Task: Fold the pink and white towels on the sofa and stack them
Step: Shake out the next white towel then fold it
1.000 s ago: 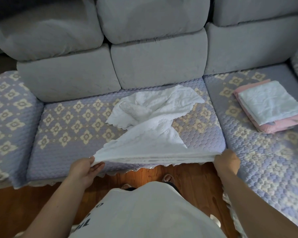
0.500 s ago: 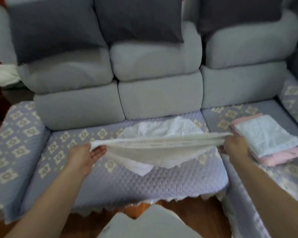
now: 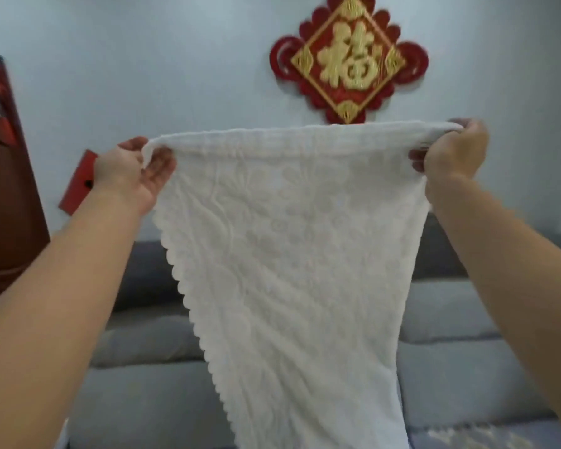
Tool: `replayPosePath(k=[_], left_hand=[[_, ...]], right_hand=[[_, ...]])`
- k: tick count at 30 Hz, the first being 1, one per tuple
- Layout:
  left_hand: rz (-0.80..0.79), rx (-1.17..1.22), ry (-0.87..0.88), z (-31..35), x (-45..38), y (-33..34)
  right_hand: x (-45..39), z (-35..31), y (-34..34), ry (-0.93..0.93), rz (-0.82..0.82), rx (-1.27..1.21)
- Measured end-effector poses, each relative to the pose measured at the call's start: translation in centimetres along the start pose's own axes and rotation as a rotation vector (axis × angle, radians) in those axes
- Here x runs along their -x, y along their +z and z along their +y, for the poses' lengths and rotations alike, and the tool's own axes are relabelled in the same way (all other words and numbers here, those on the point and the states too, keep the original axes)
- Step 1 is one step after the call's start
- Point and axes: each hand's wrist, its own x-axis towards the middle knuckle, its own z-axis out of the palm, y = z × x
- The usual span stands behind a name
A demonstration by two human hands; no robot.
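Between both sets of fingers, L hand [image 3: 136, 171] & R hand [image 3: 450, 150] each pinching a top corner, white towel [image 3: 285, 254] stretches w/ top edge level, long axis hanging straight down toward sofa [image 3: 450, 367], neither hand nearer.

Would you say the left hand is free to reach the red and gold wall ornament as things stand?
Probably not: the left hand pinches a top corner of the white towel, which the right hand holds stretched, and the wall ornament hangs high beyond it.
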Motion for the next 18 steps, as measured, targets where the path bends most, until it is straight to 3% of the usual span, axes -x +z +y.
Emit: replayPosePath(k=[4, 8, 12, 15, 18], left_hand=[[0.054, -0.006, -0.069, 1.2, 0.6, 1.2], [0.16, -0.016, -0.004, 0.6, 0.1, 1.4], [0.202, -0.003, -0.023, 0.9, -0.7, 0.5], [0.258, 0.005, 0.067, 1.7, -0.7, 0.6], [0.258, -0.033, 0.094, 2.3, -1.1, 0.1]], right_hand=[[-1.2, -2.8, 0.9, 0.246, -0.114, 0.192], [-1.0, -4.1, 1.7, 0.141, -0.059, 0.334], [-1.0, -4.0, 1.9, 0.177, -0.086, 0.416], [-0.8, -3.7, 2.3, 0.008, -0.005, 0.555], [-0.3, -3.6, 3.5, 0.038, -0.011, 0.438]])
